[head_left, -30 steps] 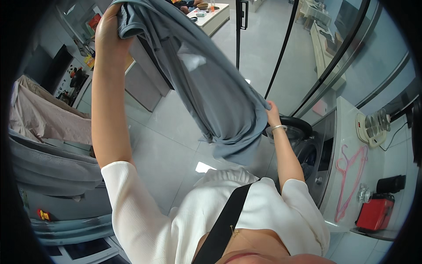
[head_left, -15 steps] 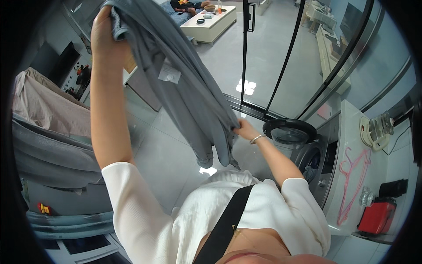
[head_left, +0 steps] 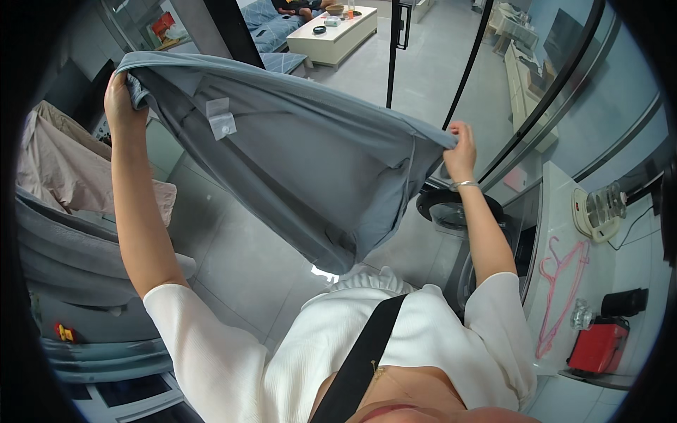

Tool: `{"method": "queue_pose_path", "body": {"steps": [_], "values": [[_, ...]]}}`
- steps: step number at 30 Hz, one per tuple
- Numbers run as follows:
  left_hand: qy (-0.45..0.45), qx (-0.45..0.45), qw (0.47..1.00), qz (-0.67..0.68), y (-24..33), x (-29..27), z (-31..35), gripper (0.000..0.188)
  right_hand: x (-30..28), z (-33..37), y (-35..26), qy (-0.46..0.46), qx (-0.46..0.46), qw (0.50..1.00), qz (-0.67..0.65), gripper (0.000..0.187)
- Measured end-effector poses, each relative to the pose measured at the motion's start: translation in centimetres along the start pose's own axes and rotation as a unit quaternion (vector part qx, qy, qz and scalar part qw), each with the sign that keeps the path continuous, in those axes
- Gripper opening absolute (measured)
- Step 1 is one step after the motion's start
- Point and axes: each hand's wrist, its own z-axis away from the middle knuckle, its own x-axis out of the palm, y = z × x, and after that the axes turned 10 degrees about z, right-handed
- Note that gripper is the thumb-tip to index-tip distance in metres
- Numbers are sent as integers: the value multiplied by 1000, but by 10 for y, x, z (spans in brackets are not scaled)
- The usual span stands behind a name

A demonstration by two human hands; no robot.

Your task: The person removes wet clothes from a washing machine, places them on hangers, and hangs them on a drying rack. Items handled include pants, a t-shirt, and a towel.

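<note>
A blue-grey garment point(head_left: 296, 162) is stretched out in the air in front of me, with a white care label point(head_left: 220, 118) showing on its inner side. My left hand point(head_left: 127, 102) is closed on its upper left end, where a ribbed edge is bunched. My right hand point(head_left: 461, 151), with a silver bangle at the wrist, pinches the upper right corner. Between the hands the top edge runs taut, sloping down to the right. The lower part sags to a point near my waist. Its exact kind cannot be made out.
Right: a front-loading washing machine with its round door point(head_left: 455, 211) open, beneath a counter point(head_left: 539, 352) with pink hangers point(head_left: 560, 292), a glass kettle point(head_left: 599, 208) and a red box point(head_left: 599, 345). Left: hanging laundry point(head_left: 63, 162). Ahead: black-framed glass doors point(head_left: 390, 56), a coffee table point(head_left: 331, 39) and a seated person.
My right hand has moved up and right, spreading the garment wide. My left hand has moved left and lower in the picture. The label now lies more open to view.
</note>
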Motion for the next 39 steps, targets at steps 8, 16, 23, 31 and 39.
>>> {"method": "queue_pose_path", "body": {"steps": [8,16,23,31,39], "values": [[90,-6,996,-8,-9,-29,-12,27,-32,-38,89,-135,179,972,-70,14],[100,-34,994,-27,-3,-11,18,24,-38,-60,16,-100,430,758,-479,18],[-81,-63,995,-14,-21,110,82,19,35,44,-39,-357,-40,933,36,42],[-96,-70,993,8,-35,155,100,14,94,141,-204,-477,-18,823,-308,75],[-20,-3,997,72,-21,156,91,21,121,184,-222,-391,-57,883,-254,70]]}}
